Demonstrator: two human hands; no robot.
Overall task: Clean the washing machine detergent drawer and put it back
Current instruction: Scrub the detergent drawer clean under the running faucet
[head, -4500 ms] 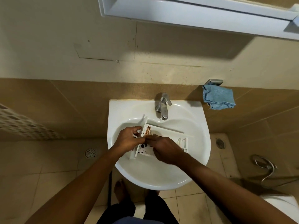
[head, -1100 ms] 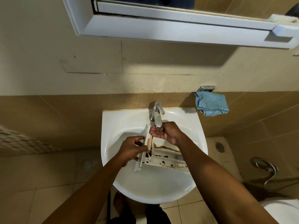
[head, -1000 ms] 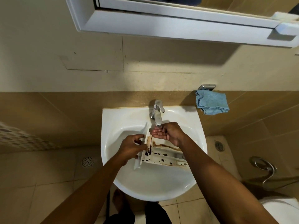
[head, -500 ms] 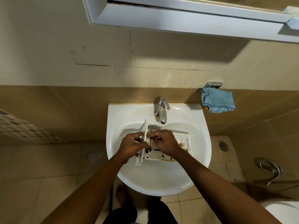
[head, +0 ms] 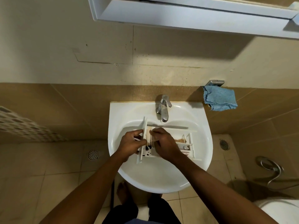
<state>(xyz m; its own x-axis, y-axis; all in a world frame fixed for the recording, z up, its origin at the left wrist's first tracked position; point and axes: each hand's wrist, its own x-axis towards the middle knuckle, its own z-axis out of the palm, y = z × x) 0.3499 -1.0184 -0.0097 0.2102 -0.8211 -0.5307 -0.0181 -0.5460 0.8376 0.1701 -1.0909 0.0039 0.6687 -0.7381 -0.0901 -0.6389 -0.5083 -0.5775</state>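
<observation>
While across sink [head: 123, 113], drawer [head: 174, 133] front leftward.

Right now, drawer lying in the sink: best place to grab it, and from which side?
Take the front panel at the left end of the detergent drawer, coming from the left. It stands proud of the tray as a flat plate, giving an edge to wrap; the left hand grips it there, probably the firmest hold.

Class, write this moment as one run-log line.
stage: cleaning | drawer: in sink, stained | left hand: grips drawer front | right hand: touches drawer inside
</observation>
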